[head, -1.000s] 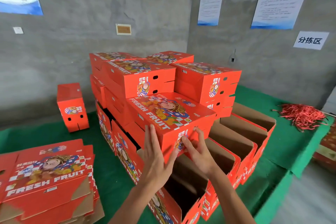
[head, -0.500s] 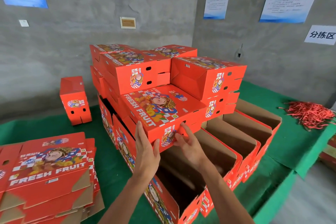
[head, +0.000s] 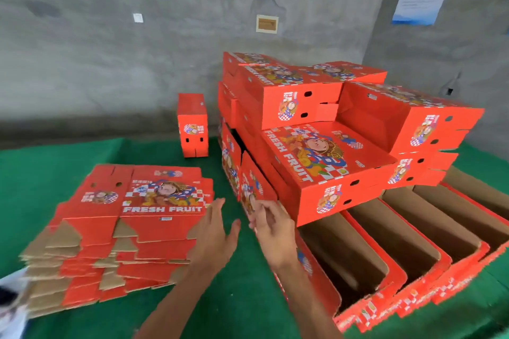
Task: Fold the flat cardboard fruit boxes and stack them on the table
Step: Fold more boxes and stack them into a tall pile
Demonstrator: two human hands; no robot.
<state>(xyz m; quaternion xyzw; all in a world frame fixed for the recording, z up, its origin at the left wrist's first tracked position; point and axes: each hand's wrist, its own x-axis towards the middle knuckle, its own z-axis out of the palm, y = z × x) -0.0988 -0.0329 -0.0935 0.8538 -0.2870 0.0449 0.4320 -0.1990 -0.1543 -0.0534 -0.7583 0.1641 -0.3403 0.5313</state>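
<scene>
Both hands are empty. The left hand (head: 217, 231) hangs with fingers straight and spread, just beside the right edge of the flat stack (head: 124, 228). The right hand (head: 271, 224) shows blurred, loosely bent fingers gripping nothing, in front of the upright boxes (head: 385, 250).

The step in hand appears to be the pickup of the next flat box. Recommended procedure:

1. Take only the top sheet. The flats lie fanned and offset, so lift at a free edge, not at the brown flaps, which could catch the sheet below.
2. Use both hands on opposite edges to keep the sheet from bending.
3. Fold over the bare green table (head: 234, 292), between the flats and the upright boxes.

Beyond, folded boxes (head: 325, 162) are stacked in tiers. One single box (head: 192, 125) stands apart near the wall.
</scene>
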